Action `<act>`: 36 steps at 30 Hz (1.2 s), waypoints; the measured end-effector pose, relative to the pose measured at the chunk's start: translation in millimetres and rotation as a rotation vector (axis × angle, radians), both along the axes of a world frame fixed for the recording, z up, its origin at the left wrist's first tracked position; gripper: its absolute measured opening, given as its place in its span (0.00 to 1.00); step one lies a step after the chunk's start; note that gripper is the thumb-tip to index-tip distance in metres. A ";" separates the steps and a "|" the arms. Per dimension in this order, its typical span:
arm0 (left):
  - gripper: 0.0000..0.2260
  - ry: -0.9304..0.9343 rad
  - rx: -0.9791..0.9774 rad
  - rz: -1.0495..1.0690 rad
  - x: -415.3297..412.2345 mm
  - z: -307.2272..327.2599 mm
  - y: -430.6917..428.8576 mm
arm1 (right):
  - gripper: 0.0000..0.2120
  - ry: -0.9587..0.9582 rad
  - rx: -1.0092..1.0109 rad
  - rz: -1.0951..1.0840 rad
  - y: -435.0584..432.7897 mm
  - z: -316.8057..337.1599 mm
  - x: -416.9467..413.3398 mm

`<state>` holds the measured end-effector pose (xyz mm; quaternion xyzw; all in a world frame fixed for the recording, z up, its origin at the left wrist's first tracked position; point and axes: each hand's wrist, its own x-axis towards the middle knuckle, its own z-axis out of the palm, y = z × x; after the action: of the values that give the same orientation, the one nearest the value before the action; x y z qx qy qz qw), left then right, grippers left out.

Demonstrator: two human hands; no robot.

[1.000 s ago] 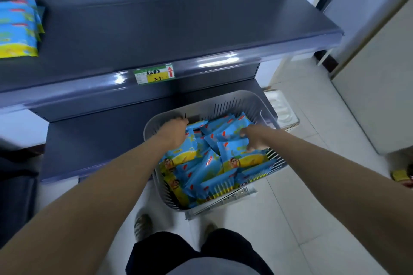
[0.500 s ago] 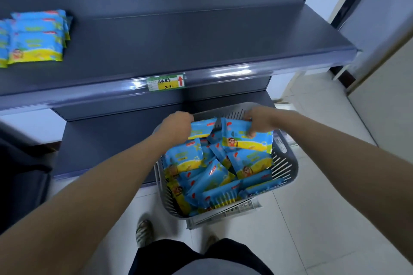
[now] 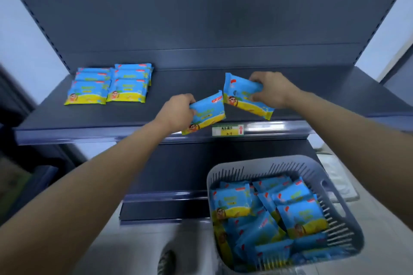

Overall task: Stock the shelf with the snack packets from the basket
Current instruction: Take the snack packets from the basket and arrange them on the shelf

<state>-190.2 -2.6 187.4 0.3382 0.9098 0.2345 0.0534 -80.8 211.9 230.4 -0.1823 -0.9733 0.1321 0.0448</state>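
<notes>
- Head view: you hold two snack packets. The left packet [image 3: 207, 113] hangs tilted just above and left of the price label [image 3: 228, 130], with its lower corner past the front lip of the shelf [image 3: 89, 116]. The right packet [image 3: 242, 94] hovers just above and right of that label, over the shelf board.
- Expect both to handle as light, soft, air-puffed pillows in slick film. The contents can probably be crushed, so keep your squeeze gentle. A short end or its sealed seam is the safest place to take hold, as you are doing.
- Your left hand [image 3: 178, 110] is curled round the left end of the left packet. Your right hand [image 3: 271, 90] grasps the right end of the right packet between thumb and fingers.
- Stacked packets [image 3: 109, 83] lie in two neat columns well to the left of the label, toward the back of the shelf. The bare board between them and the label looks like the natural spot for your pair.
- Well below and right of the label sits the basket [image 3: 257, 161], heaped with loose packets [image 3: 268, 219], so plenty of stocking remains.
- Half a second ago both hands were low, just lifting these packets off the basket's pile. Now they are up at the label's height, and the view has tilted up with them.
</notes>
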 end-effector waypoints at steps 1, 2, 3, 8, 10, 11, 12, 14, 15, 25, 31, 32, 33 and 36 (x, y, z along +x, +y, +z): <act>0.08 0.019 0.004 0.012 -12.9 5.8 -8.3 | 0.14 0.022 0.002 0.006 -8.1 2.8 -15.1; 0.08 0.037 0.002 0.021 -26.5 11.4 -17.1 | 0.14 0.038 0.003 0.011 -16.6 5.3 -30.7; 0.09 0.056 -0.006 0.027 -40.8 16.8 -26.8 | 0.14 0.050 0.002 0.016 -25.2 7.0 -47.1; 0.10 0.118 -0.072 0.075 -127.8 30.5 -83.6 | 0.12 0.036 -0.021 0.065 -71.8 11.9 -134.1; 0.12 0.131 -0.136 0.102 -163.5 32.5 -108.9 | 0.11 0.030 -0.046 0.107 -92.2 13.4 -168.7; 0.13 0.138 -0.175 0.117 -180.0 32.8 -121.8 | 0.11 0.021 -0.054 0.135 -103.0 13.5 -185.3; 0.15 0.143 -0.217 0.137 -195.0 32.5 -135.1 | 0.12 0.007 -0.058 0.170 -114.5 13.1 -201.0; 0.17 0.157 -0.312 0.184 -222.2 27.8 -160.9 | 0.13 -0.035 -0.069 0.242 -137.0 8.3 -230.3; 0.18 0.165 -0.370 0.200 -234.0 23.9 -172.8 | 0.15 -0.068 -0.076 0.275 -148.1 4.2 -243.5; 0.24 0.097 -0.522 0.186 -295.7 -16.3 -217.6 | 0.29 -0.361 0.035 0.336 -207.6 -42.7 -313.3; 0.28 0.165 -0.479 0.159 -313.9 -24.3 -207.6 | 0.29 -0.293 0.244 0.324 -208.0 -54.5 -329.1; 0.28 0.192 -0.460 0.169 -315.6 -25.6 -206.0 | 0.29 -0.258 0.281 0.304 -206.6 -55.8 -331.6; 0.28 0.213 -0.437 0.181 -316.6 -26.9 -204.6 | 0.28 -0.223 0.316 0.281 -205.3 -57.5 -333.6; 0.30 0.259 -0.418 0.220 -313.5 -29.0 -201.5 | 0.28 -0.131 0.360 0.230 -203.0 -62.8 -333.5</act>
<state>-503.7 -204.1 158.4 0.2461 0.9690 0.0007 -0.0205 -414.3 8.9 167.7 -0.0676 -0.9964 -0.0518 -0.0022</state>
